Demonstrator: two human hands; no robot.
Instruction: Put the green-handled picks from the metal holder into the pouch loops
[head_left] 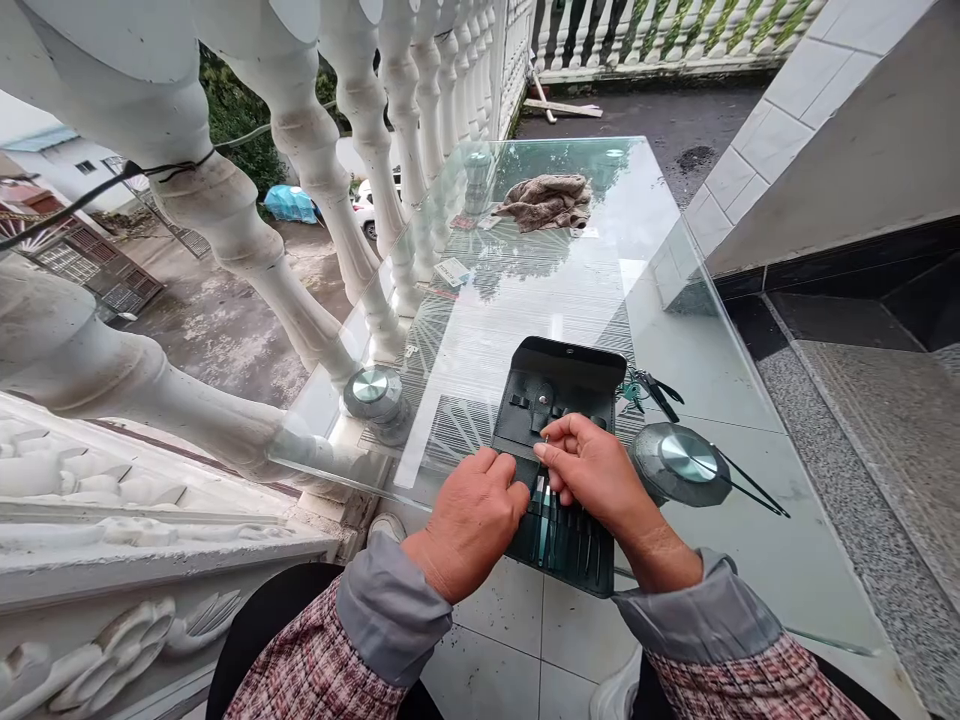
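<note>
A black manicure case [568, 365] lies unfolded on the glass table near its front edge, with several slim metal tools [541, 535] in its lower half. My left hand [476, 510] is closed at the case's left edge, its fingertips partly hidden. Over the middle of the case, my right hand [592, 470] pinches a thin metal tool [547, 438] between thumb and fingers. Most of that tool is covered by the hand, so its kind does not show. Elastic loops [519, 401] and a snap-closed strap line the upper half.
Right of the case lie a small black-handled tool [660, 395] and a thin black two-pronged item [754, 485]. A crumpled brown cloth [547, 203] and a small card [451, 272] rest farther back on the glass table [720, 380]. White balusters [315, 150] run along the left; steps rise at right.
</note>
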